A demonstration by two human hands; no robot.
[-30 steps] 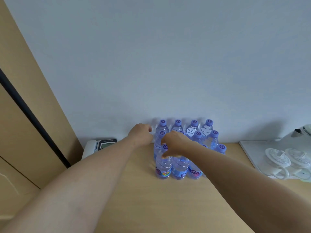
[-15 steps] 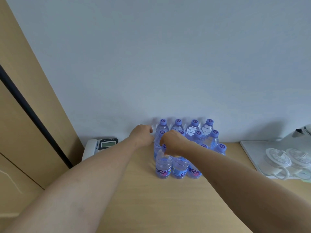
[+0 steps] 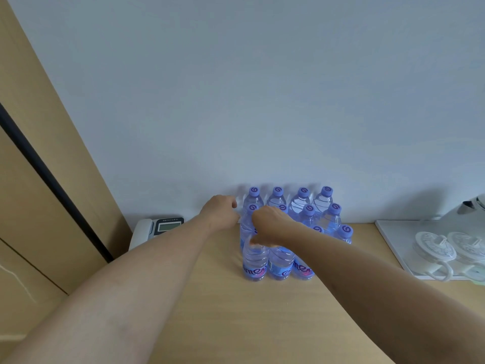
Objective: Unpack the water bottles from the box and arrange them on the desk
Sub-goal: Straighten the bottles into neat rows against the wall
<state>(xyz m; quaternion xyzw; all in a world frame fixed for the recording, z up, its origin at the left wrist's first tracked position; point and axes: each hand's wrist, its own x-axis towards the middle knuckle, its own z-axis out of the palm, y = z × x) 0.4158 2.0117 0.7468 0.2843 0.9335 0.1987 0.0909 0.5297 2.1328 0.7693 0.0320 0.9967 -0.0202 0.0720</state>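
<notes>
Purple swirl-logo caps (image 3: 254,190), label lettering unreadable.

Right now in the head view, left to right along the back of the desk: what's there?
Telephone → left hand → block of water bottles → white tray with upturned cups → kettle at the frame edge.

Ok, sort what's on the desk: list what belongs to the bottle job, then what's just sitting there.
Job:
water bottles, standing grouped against the wall
desk
left hand and right hand, both at the bottles

Just there:
telephone
white tray
lidded cups
kettle
</notes>
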